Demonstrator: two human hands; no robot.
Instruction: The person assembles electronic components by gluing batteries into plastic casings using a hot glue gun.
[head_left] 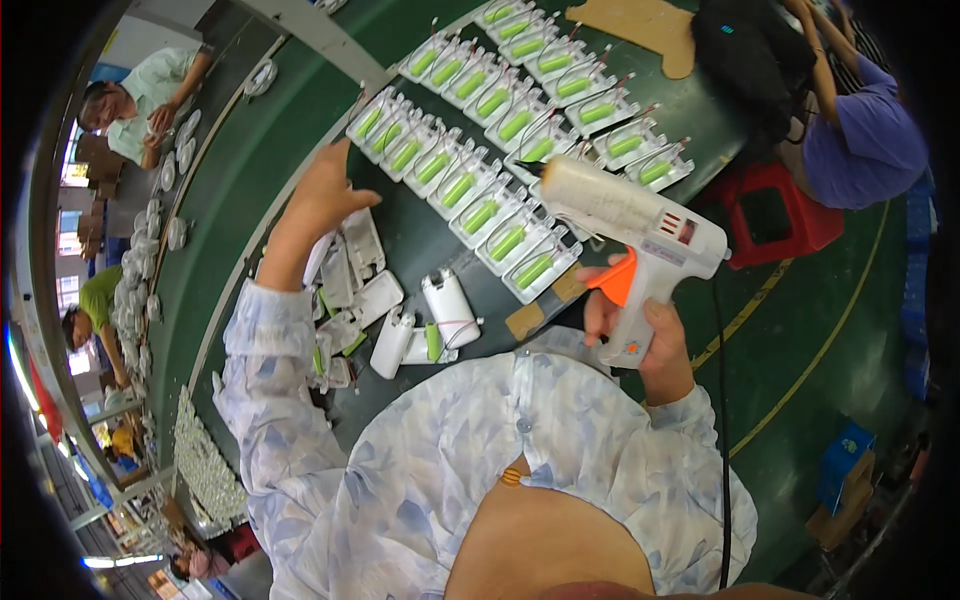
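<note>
My right hand [662, 345] grips a white hot glue gun [680, 235] by its handle, fingers at the orange trigger. The gun's dark nozzle points left, above slanting rows of white plastic housings [478, 190]. Each housing holds a green cylindrical battery [482, 216] with thin wires. At the left end of the rows, my left hand [322, 195] is raised with its thumb spread apart; its fingertips are partly hidden, and I see nothing held in it. Below that hand lies a loose heap of white shells [362, 245] and green batteries.
A black cord [722, 430] hangs from the glue gun. Cardboard [640, 30] and a black bag [755, 60] lie at the table's far side. A red stool [790, 215] and a person in purple [870, 140] are at right. Other people work along the green line at left.
</note>
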